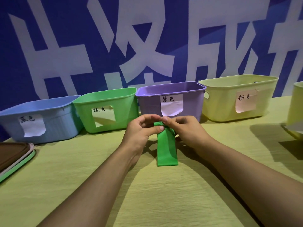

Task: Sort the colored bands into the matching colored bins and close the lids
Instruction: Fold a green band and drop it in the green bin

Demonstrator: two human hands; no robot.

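Observation:
A green band (166, 149) hangs from both hands in front of the purple bin (190, 105), its lower end touching the table. My left hand (141, 130) pinches its top edge from the left. My right hand (183, 126) pinches the same top edge from the right. The green bin (124, 104) stands just left of the hands, lidless, with a paper label. At far left sits the blue bin (57, 118). A yellow bin (226, 99) with a pink label stands to the right.
Stacked lids (14, 158), brown over pink and green, lie at the left table edge. Another yellow bin (296, 105) and a grey lid (293, 126) show at the right edge. A blue wall with white characters rises behind the bins. The table is covered in yellow-green cloth.

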